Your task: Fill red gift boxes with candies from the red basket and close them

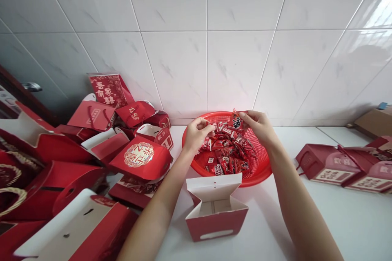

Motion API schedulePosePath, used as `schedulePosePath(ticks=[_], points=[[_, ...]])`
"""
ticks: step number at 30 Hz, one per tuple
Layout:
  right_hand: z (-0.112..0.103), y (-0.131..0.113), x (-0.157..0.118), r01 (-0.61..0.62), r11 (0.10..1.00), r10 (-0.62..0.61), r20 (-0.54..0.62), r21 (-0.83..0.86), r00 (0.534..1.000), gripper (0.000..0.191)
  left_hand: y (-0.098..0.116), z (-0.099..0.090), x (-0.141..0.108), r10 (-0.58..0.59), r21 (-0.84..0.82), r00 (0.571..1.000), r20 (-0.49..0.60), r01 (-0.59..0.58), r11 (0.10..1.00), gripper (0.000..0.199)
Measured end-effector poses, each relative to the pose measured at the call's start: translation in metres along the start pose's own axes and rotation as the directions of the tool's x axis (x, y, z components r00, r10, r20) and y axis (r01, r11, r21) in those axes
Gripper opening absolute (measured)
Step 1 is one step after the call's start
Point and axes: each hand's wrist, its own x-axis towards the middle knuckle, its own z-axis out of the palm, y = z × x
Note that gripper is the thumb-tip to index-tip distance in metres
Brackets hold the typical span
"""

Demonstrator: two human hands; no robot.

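A red plastic basket (263,173) stands against the tiled wall with many red-wrapped candies (223,151) in it. Over its left side, my left hand (198,131) is closed in a pinch; what lies between its fingertips is too small to name. My right hand (259,124), above the basket's right rear part, pinches a red candy packet (236,121) with dark lettering. In front of the basket stands an open red box (217,222), white inside, with its flaps up. Neither hand touches this box.
Red gift boxes (141,157) of several shapes are heaped on the left, some open. Closed red boxes (333,165) stand in a row at the right on the white table (352,220). Behind them is a brown cardboard box (375,122).
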Motion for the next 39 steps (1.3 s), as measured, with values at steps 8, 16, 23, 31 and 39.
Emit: schedulePosePath(ticks=[8,16,23,31,39], points=[[0.004,-0.004,-0.002,-0.147,0.973,0.138,0.058,0.178,0.989,0.041,-0.003,0.001,-0.001,0.052,0.096,0.994,0.093,-0.061,0.994,0.029],[0.008,-0.004,-0.006,-0.124,0.973,0.089,0.175,0.196,0.980,0.031,-0.006,0.002,-0.001,0.032,0.078,0.986,0.163,-0.045,0.996,0.022],[0.009,-0.006,-0.009,-0.071,0.981,0.041,0.163,0.182,0.986,0.034,-0.009,0.001,0.000,0.104,0.070,0.970,0.221,-0.122,0.990,0.028],[0.009,-0.007,-0.010,-0.090,0.992,0.067,0.229,0.092,0.971,0.036,-0.011,0.000,0.001,0.153,0.114,0.968,0.198,-0.177,0.977,0.028],[0.006,-0.003,-0.011,-0.077,0.979,0.023,0.269,0.191,0.963,0.040,-0.007,0.000,-0.002,0.167,0.081,0.968,0.189,-0.185,0.979,0.026]])
